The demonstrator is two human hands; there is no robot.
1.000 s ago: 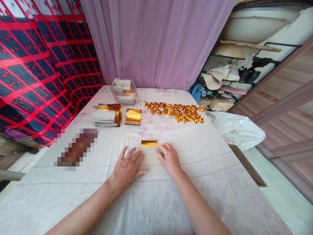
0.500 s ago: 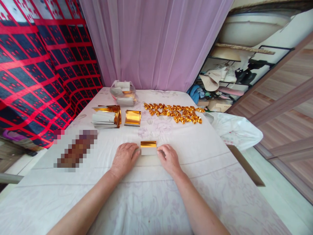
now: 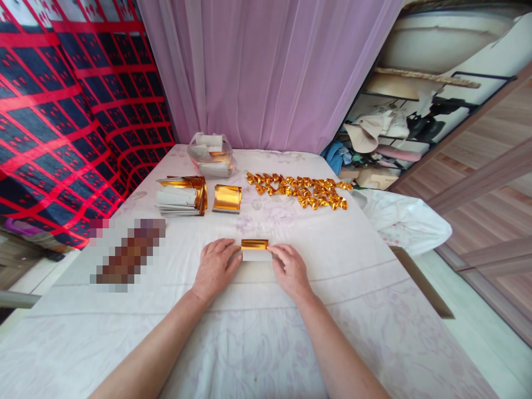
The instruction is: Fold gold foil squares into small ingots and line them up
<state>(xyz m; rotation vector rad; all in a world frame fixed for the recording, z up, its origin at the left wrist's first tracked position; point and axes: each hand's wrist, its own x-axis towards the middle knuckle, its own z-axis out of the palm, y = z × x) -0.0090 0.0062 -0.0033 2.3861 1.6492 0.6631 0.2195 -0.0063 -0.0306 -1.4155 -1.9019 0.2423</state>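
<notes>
A small sheet of gold foil paper, white side folded up over its near half, lies on the white cloth-covered table. My left hand pinches its left end and my right hand pinches its right end. Both hands rest on the cloth.
Behind lie a stack of gold and white sheets, a single gold sheet, a clear bag of sheets and a spread of several folded gold pieces. A blurred patch lies to the left. A white plastic bag hangs off the right edge.
My left hand moved from lying flat on the cloth to the sheet's left end. The white near half of the sheet has been folded up against the gold strip.
</notes>
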